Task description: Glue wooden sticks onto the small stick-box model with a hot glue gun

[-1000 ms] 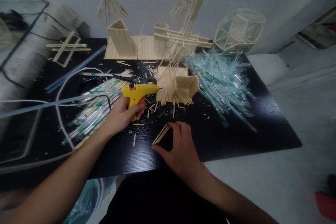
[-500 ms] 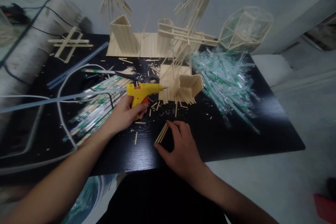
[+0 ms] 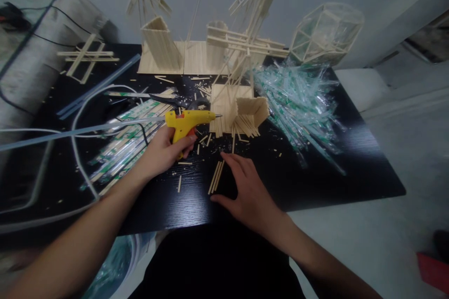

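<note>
A yellow glue gun (image 3: 191, 119) is gripped in my left hand (image 3: 166, 152), its nozzle pointing right toward a wooden stick model. A long translucent glue stick runs out of its back to the left. My right hand (image 3: 243, 182) rests open on the black table, thumb and fingers spread beside a few short parallel sticks (image 3: 216, 177), apparently not gripping them. Beyond the hands stands the model with a square stick base (image 3: 220, 103) and an open stick box (image 3: 253, 111). Loose sticks lean and lie around the box.
Empty green-white wrappers (image 3: 298, 103) heap at the right; packaged sticks (image 3: 133, 135) lie left. Dark scissors (image 3: 175, 101) lie behind the gun. Stick towers (image 3: 163, 49) and a crossed frame (image 3: 86, 58) stand farther back. The black table (image 3: 333, 173) has its front edge near my body.
My right hand has opened its fingers and moved off the short sticks, which now lie more upright in view. My left hand still holds the glue gun. The view has shifted slightly.
</note>
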### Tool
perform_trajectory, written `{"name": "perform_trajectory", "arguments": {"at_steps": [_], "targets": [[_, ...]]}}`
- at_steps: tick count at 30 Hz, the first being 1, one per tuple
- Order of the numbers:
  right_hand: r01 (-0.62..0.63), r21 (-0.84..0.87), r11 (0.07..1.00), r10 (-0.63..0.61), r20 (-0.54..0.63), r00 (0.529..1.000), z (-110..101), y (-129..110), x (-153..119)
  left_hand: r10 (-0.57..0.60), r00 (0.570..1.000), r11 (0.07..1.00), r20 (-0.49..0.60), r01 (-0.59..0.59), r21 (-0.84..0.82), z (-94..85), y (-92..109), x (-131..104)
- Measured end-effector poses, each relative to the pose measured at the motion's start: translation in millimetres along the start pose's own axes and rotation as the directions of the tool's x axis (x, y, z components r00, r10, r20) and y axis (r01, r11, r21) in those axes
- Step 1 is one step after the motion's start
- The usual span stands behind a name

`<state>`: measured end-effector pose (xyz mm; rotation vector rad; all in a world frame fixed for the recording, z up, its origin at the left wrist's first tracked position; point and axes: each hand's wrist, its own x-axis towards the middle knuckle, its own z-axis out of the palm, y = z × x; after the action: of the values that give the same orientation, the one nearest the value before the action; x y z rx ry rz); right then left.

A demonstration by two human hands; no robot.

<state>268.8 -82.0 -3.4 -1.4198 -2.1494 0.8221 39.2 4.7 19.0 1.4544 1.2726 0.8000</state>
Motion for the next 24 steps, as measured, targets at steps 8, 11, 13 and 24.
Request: {"name": "perform_trajectory", "arguments": {"at_steps": [8, 11, 13, 24], "targets": [[0.042, 0.017, 0.999, -0.041, -0.053, 0.998, 8, -2, -2, -0.011, 1.0, 1.0, -0.002, 0.011, 0.006, 0.3, -2, 1], [0.071, 0.015, 0.997, -0.07, -0.068, 0.995, 10, -1, -2, -0.011, 1.0, 1.0, -0.012, 0.011, 0.014, 0.8, 0, 1], [0.07, 0.031, 0.997, -0.068, -0.07, 0.995, 10, 0, -3, -0.018, 1.0, 1.0, -0.011, 0.018, 0.018, 0.4, -1, 1], [0.163, 0.304, 0.939, -0.108, -0.19, 0.976, -5, 8, 9, -0.094, 0.992, 0.991, -0.089, 0.084, -0.106, 13.0, 2, -8]]}}
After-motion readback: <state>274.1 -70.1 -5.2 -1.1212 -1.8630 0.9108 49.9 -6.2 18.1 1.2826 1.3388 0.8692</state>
